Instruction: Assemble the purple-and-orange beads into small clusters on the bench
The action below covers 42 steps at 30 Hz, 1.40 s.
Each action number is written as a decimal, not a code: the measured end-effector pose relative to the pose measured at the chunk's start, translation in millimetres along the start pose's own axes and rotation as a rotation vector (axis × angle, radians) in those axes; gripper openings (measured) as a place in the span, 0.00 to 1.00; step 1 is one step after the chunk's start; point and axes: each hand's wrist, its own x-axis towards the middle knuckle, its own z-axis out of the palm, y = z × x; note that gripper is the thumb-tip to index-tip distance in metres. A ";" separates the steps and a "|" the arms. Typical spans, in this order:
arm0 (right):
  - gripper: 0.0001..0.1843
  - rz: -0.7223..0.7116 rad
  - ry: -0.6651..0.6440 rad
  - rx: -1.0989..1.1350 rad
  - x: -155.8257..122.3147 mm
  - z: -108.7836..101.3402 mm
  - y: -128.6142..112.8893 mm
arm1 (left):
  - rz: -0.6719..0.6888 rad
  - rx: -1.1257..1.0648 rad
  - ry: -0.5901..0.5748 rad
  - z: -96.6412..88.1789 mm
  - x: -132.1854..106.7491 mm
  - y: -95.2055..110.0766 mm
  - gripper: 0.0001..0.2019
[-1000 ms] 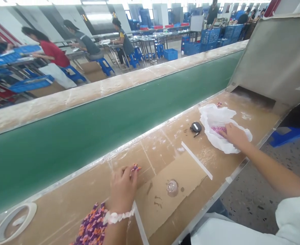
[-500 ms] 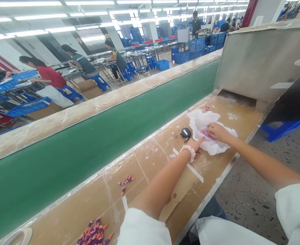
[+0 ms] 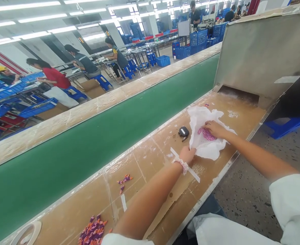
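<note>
A thin, crumpled white sheet lies spread on the brown worktop, with a heap of small pink-purple beads on it. My left hand, wearing a pale scrunchie at the wrist, is closed on the sheet's near left edge. Over the far side of the beads, my right hand rests with its fingers bent and touching them; no held thing shows in it. Just left of the sheet sits a small black case with a white label.
Purple-and-orange twisted pieces are piled at the near left, with several others farther along. A tape roll lies in the corner. Beyond the worktop runs a green conveyor belt. A grey box-like housing stands at the right end.
My left hand has moved back from the beads to the sheet's edge and closed on it. The sheet is flatter and the beads are more spread out. My right hand stays at the beads.
</note>
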 end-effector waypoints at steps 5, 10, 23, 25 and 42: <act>0.15 -0.029 -0.035 0.074 12.5 -5.8 9.1 | 0.062 0.042 0.048 1.1 1.3 10.1 0.15; 0.15 -0.038 -0.010 0.101 12.6 -11.5 12.9 | 0.191 0.153 0.240 -12.5 6.1 21.4 0.06; 0.13 0.006 0.204 0.093 6.5 -18.1 -14.7 | 0.338 0.265 0.311 -12.4 7.6 17.4 0.16; 0.14 0.001 0.255 0.079 4.1 -23.0 -23.5 | 0.330 0.297 0.309 -15.5 10.6 17.2 0.14; 0.25 0.182 0.350 0.042 58.0 -83.9 -38.3 | 0.306 0.339 0.352 -11.9 32.1 13.0 0.06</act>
